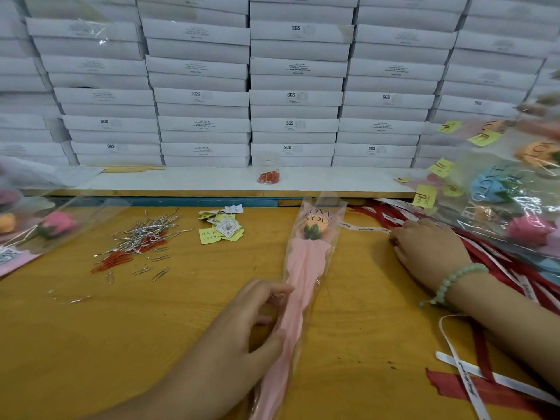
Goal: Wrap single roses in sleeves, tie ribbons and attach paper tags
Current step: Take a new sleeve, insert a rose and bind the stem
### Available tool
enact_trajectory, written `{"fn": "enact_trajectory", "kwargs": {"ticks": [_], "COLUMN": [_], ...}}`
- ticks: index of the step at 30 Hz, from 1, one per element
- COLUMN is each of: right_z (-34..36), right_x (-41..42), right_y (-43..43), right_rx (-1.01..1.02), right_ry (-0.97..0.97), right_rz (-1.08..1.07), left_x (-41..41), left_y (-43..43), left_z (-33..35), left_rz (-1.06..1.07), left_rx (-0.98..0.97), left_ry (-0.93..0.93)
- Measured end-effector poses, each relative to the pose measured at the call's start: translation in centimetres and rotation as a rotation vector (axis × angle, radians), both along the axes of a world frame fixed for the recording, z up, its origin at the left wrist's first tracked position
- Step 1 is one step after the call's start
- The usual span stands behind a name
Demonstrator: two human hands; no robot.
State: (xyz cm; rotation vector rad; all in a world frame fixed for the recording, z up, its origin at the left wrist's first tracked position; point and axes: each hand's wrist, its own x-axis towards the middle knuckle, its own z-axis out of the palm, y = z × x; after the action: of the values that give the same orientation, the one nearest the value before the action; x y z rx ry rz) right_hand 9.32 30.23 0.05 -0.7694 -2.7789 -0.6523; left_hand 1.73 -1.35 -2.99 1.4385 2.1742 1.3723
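the left hand (242,331) pinches the light, crinkly, slippery sleeved rose (306,268) at its near stem, the safest hold, while the right hand (430,250) grasps a limp ribbon (363,230).

Yellow wooden table (188,328) with sleeved rose (309,268), paper clips (142,269), paper tags (222,227), ribbons (472,380).

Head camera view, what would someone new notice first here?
Probably the wall of stacked white boxes filling the whole back. Next, the sleeved rose with pink paper lying mid-table, gripped low down by the left hand, while the right hand reaches into the red and white ribbons at right. Wrapped roses with yellow tags pile up at far right.
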Motion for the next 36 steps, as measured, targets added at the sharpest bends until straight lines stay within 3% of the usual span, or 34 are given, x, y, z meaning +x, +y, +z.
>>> {"fn": "enact_trajectory", "kwargs": {"ticks": [11, 14, 16, 19, 25, 27, 31, 36], "right_z": [0.2, -0.2, -0.4, -0.7, -1.2, -1.2, -1.2, -1.2], "right_x": [-0.6, -0.5, -0.5, -0.6, -0.8, -0.8, -0.8, -0.8], "right_y": [-2.5, -2.3, -2.3, -2.2, -2.2, -2.1, -2.1, -2.3], "right_rx": [-0.087, -0.098, -0.131, -0.171, -0.21, -0.214, -0.228, -0.238], "right_ry": [0.125, 0.128, 0.114, 0.112, 0.164, 0.16, 0.162, 0.161], "right_rz": [0.23, 0.248, 0.242, 0.228, 0.22, 0.221, 0.228, 0.228], "left_x": [-2.0, -3.8, -5.9, -10.2, -18.2, -18.8, -18.5, -18.0], "left_y": [0.0, -0.6, -1.5, -3.6, -8.5, -9.3, -8.6, -8.0], "left_z": [1.0, 3.0, 4.6, 6.1, 5.3, 4.7, 3.7, 3.0], "left_rz": [0.101, 0.194, 0.285, 0.458, 0.658, 0.684, 0.553, 0.429], "left_rx": [0.104, 0.19, 0.195, 0.01, -0.37, -0.44, -0.447, -0.508], "left_ry": [-0.125, -0.008, 0.228, 0.559, 0.611, 0.717, 0.872, 0.899]}}
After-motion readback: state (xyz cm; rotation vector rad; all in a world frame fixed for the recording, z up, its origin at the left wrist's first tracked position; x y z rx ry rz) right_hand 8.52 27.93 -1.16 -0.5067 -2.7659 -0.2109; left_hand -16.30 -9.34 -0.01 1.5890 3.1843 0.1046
